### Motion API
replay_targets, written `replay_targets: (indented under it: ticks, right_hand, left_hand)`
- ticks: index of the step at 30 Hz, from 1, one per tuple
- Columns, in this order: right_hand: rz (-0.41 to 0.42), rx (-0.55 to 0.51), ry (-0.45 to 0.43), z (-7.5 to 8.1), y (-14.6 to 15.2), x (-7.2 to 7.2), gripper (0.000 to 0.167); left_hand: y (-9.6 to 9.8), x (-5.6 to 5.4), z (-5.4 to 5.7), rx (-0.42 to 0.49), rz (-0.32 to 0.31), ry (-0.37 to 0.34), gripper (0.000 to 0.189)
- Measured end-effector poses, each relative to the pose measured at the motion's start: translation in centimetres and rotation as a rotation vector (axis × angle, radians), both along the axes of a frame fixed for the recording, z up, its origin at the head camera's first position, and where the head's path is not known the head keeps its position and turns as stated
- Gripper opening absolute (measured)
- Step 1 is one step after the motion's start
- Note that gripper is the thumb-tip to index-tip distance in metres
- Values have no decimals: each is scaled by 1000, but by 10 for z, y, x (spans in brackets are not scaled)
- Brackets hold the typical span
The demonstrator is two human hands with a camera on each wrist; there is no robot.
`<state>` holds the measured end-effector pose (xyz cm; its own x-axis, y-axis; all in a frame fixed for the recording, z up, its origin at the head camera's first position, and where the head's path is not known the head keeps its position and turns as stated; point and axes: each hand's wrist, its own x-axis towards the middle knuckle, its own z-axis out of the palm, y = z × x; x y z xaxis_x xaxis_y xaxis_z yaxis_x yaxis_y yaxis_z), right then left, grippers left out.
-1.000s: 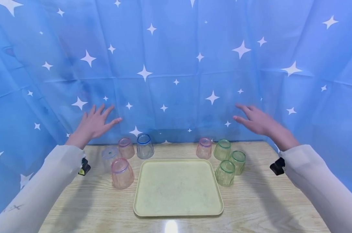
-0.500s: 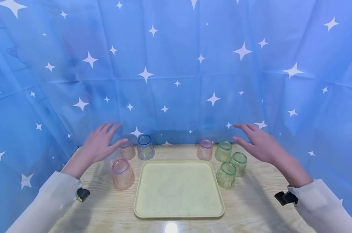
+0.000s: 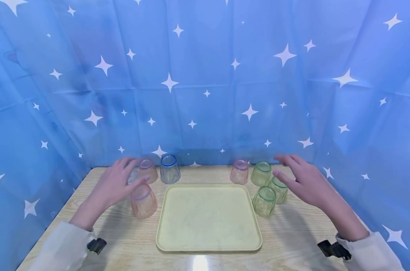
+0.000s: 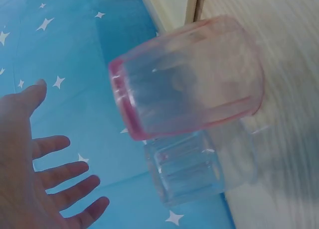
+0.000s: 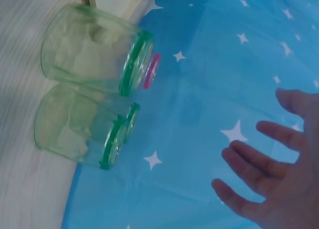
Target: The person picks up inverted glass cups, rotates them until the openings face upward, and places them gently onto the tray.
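Note:
My left hand [image 3: 115, 184], fingers spread, hovers over the left group of tumblers. It overlaps the front pink tumbler [image 3: 144, 205] in the head view and partly hides a pale clear-blue tumbler [image 4: 187, 171]. Behind stand another pink tumbler [image 3: 151, 175] and one with a blue ring [image 3: 170, 174]. On the right, my right hand [image 3: 308, 184] is held above and beside the green tumblers, fingers apart and holding nothing. Those are a front green one [image 3: 264, 206], one just behind it [image 3: 281, 194] and a back one [image 3: 260, 175], beside a pink tumbler [image 3: 239, 174]. All stand narrow end up.
A cream tray [image 3: 208, 218] lies on the wooden table [image 3: 123, 248] between the two groups of tumblers. A blue curtain with white stars [image 3: 205, 56] hangs behind the table and along both sides. Dark straps [image 3: 97, 245] sit at both wrists.
Both hands have come down and nearer, from in front of the curtain to just over the tumblers. The tumblers and tray have stayed in place.

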<state>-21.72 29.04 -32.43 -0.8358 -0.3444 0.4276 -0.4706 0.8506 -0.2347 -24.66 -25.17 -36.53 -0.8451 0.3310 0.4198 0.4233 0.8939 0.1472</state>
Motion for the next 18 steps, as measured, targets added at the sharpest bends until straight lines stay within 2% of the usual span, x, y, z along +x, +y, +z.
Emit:
replay_targets:
  ticks: [6, 13, 18]
  right_hand:
    - [22, -46, 60, -11, -3, 3, 35]
    - [8, -57, 10, -18, -4, 9, 35]
    - [31, -78, -39, -22, -7, 15, 33]
  left_hand:
    - [1, 6, -12, -13, 11, -7, 60]
    - [3, 14, -20, 31, 15, -61, 60]
    - [4, 16, -25, 40, 13, -61, 56]
